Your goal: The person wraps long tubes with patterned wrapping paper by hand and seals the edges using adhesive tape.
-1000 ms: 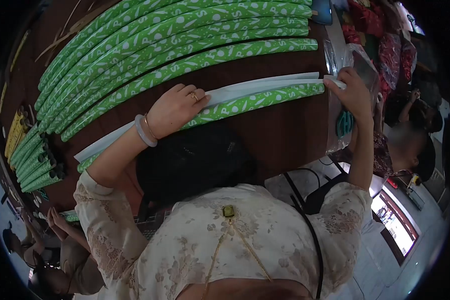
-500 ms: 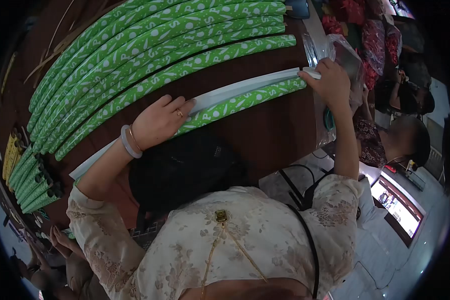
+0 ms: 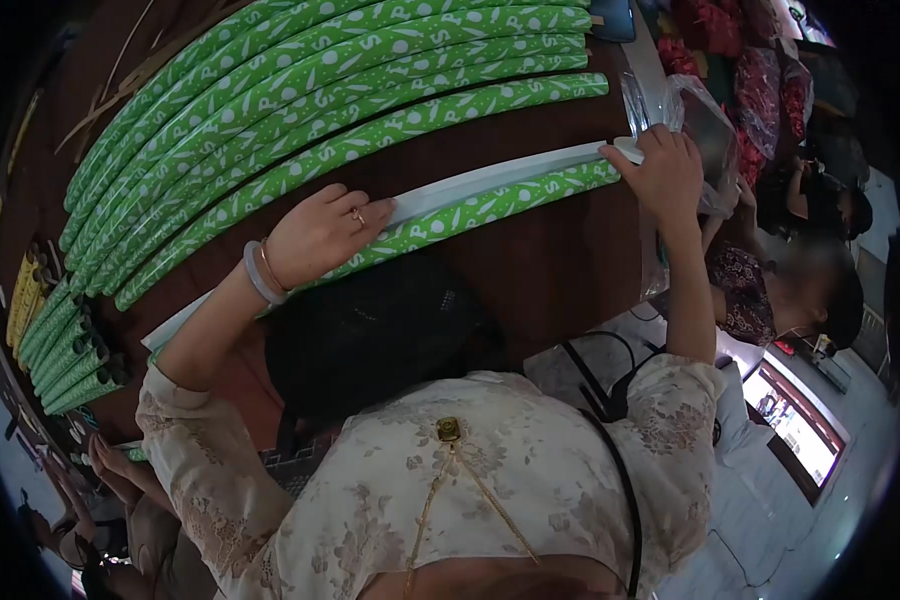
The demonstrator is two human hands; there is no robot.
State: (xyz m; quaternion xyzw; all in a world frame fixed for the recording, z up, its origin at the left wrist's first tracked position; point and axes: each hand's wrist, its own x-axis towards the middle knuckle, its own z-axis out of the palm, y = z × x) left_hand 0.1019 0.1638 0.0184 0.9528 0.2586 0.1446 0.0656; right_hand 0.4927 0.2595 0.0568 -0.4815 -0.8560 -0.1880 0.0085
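Note:
A roll of green wrapping paper (image 3: 490, 207) printed in white lies across the table in front of me, its white inner side (image 3: 470, 183) showing as a long strip along the far side. My left hand (image 3: 325, 235), with a ring and bangles, grips the roll left of its middle, fingers pressed together on the paper; the thumb is hidden. At the roll's right end, my right hand (image 3: 665, 175) pinches a small white rounded piece (image 3: 627, 150) between thumb and fingers. I cannot make out exactly what this piece is.
Several finished green rolls (image 3: 340, 110) lie side by side beyond my hands. Green roll ends (image 3: 75, 365) and yellow rolls (image 3: 25, 300) are at the left. A black bag (image 3: 370, 330) sits before me. Clear plastic (image 3: 705, 140) lies at right; another person (image 3: 750, 285) is beyond.
My right hand has shifted slightly down, and the white piece in it now looks rounded rather than strip-like. The left hand stays on the roll. The view has shifted a little.

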